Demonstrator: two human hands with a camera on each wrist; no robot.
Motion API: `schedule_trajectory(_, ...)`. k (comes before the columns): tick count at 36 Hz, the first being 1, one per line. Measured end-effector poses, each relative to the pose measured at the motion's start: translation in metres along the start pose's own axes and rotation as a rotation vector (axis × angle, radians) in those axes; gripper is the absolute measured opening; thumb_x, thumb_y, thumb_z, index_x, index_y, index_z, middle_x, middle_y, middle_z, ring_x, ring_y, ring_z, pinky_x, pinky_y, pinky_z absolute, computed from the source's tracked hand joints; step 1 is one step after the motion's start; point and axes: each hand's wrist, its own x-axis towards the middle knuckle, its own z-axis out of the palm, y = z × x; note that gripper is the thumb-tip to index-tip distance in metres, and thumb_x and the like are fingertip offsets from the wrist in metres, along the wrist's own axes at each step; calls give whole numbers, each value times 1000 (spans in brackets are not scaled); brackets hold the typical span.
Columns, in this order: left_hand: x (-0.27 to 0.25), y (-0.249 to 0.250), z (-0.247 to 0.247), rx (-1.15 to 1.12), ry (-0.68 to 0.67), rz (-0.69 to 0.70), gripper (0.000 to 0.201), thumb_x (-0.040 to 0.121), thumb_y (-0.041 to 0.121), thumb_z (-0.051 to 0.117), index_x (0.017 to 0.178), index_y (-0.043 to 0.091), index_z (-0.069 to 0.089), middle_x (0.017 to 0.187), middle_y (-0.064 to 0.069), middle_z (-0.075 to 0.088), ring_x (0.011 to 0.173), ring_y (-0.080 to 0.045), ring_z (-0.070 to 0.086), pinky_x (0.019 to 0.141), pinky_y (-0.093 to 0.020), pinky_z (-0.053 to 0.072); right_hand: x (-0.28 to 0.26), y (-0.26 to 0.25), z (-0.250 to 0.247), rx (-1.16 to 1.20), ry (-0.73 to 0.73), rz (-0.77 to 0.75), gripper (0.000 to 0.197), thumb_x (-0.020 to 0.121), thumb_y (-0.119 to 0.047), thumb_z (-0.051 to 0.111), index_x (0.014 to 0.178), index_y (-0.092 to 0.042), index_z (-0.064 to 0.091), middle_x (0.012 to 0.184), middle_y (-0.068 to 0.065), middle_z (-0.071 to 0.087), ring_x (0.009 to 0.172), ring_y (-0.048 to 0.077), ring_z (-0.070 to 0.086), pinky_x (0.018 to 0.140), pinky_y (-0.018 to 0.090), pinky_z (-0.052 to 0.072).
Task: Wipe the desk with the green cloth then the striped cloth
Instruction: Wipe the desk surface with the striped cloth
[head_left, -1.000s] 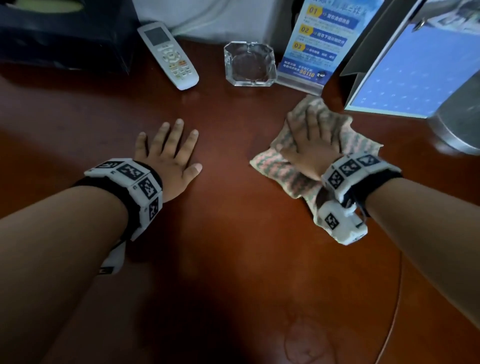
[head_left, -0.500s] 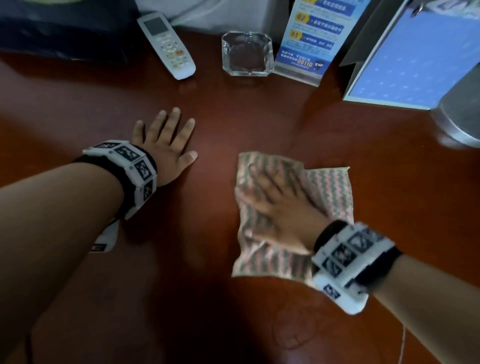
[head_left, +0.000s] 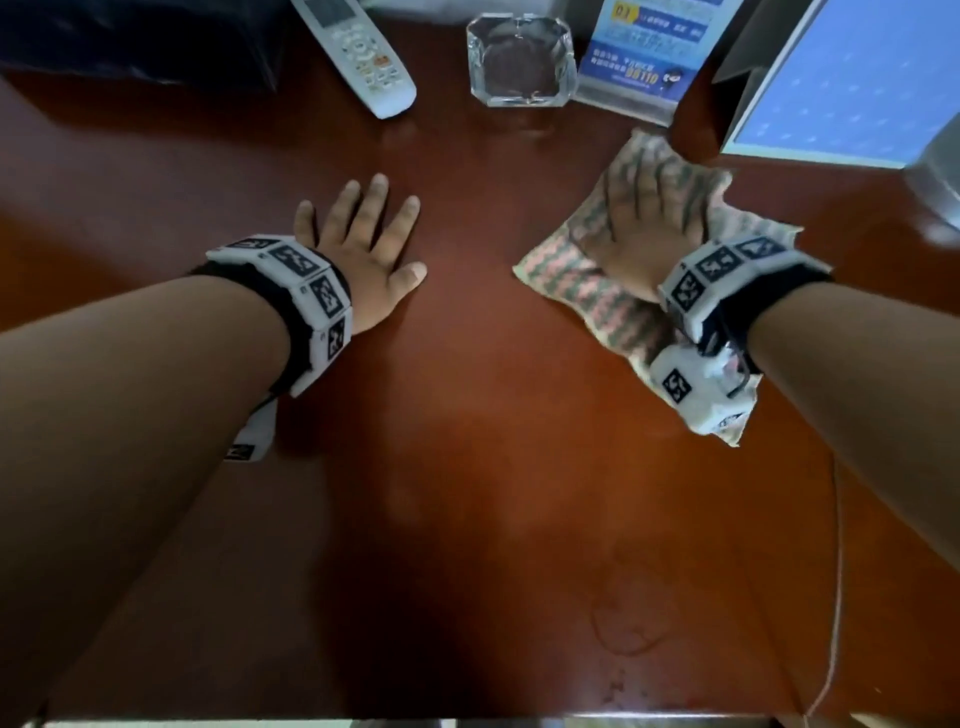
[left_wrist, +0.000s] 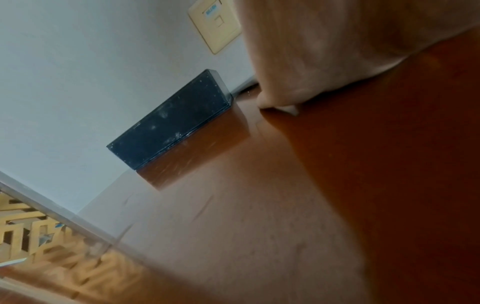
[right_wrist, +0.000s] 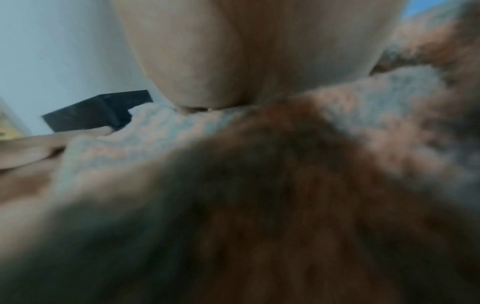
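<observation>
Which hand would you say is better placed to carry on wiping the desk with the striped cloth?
Right. The right hand lies flat on the striped cloth, pressing it to the desk; the left hand rests on bare wood, apart from it.

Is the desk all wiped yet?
Not yet. The right hand presses flat on the striped cloth, so the second wipe is in hand. No green cloth shows, so that part looks done. The left hand rests on the desk, whose near side shows smudges.

Both forearms are bare. Each wrist wears a black strap with a white band (head_left: 291, 280) of square black-and-white markers; another (head_left: 727, 270) on the right.
</observation>
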Motion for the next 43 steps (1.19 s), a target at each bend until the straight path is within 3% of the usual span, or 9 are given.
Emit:
schedule_trajectory(7, -5, 4, -5, 49, -22, -24, 61, 97, 54, 12, 148, 34, -15, 156, 3, -23, 144, -18, -17, 115, -52, -4, -87, -25, 32, -114, -91, -245, 81, 89, -68, 24, 148, -33, -19, 155, 6, -28, 142, 29, -25, 113, 57, -9)
schedule_trajectory(11, -9, 14, -11, 162, -18, -55, 61, 97, 53, 10, 147, 31, -17, 155, 2, -24, 143, -21, -22, 111, -58, -10, -135, -42, 46, -171, -130, -303, 81, 88, -69, 21, 148, -32, -19, 153, 6, -32, 141, 30, -28, 113, 58, -9)
schedule_trajectory(17, -46, 44, -8, 6, -45, 37, 58, 101, 41, 13, 147, 28, -19, 154, 3, -27, 142, -21, -23, 113, -54, -10, -209, -61, 81, -133, -171, -454, 76, 83, -70, 4, 143, -33, -25, 149, 2, -36, 138, 26, -34, 110, 58, -15)
schedule_trajectory(23, -67, 49, 15, -39, -120, 56, 58, 100, 45, 11, 146, 28, -21, 152, 4, -31, 141, -19, -25, 114, -53, -10, -264, -63, 108, -27, -193, -569, 78, 87, -68, 23, 145, -39, -21, 150, -6, -37, 139, 19, -32, 108, 53, -20)
schedule_trajectory(27, -67, 48, 24, -51, -107, 50, 59, 100, 46, 12, 146, 30, -22, 151, 4, -34, 140, -19, -28, 114, -53, -12, -255, -55, 104, -39, -181, -618, 80, 82, -72, 20, 139, -45, -28, 148, -9, -39, 138, 16, -34, 108, 47, -25)
schedule_trajectory(32, -63, 48, 26, -53, -104, 43, 59, 99, 48, 11, 145, 31, -22, 150, 5, -35, 140, -19, -29, 113, -52, -13, -203, -44, 82, -179, -127, -462, 86, 75, -78, 10, 144, -37, -20, 154, -2, -28, 143, 25, -24, 110, 46, -22)
schedule_trajectory(35, -63, 46, 30, -56, -77, 57, 59, 99, 49, 10, 146, 32, -20, 152, 5, -32, 141, -19, -27, 113, -53, -12, -167, -39, 63, -128, -125, -322, 84, 85, -73, 30, 147, -40, -16, 156, -1, -26, 142, 23, -26, 109, 48, -22)
schedule_trajectory(38, -63, 45, 31, -65, -49, 62, 58, 99, 49, 11, 147, 32, -17, 153, 4, -29, 141, -19, -25, 114, -53, -11, -155, -40, 53, -38, -147, -253, 86, 85, -72, 37, 146, -43, -16, 154, -3, -32, 140, 22, -31, 105, 48, -25)
schedule_trajectory(43, -62, 45, 32, -59, -45, 66, 58, 99, 48, 11, 147, 33, -18, 153, 4, -30, 141, -19, -26, 113, -53, -12, -186, -56, 64, 4, -172, -232, 105, 69, -85, 43, 143, -47, -21, 146, -5, -44, 136, 22, -39, 104, 68, -17)
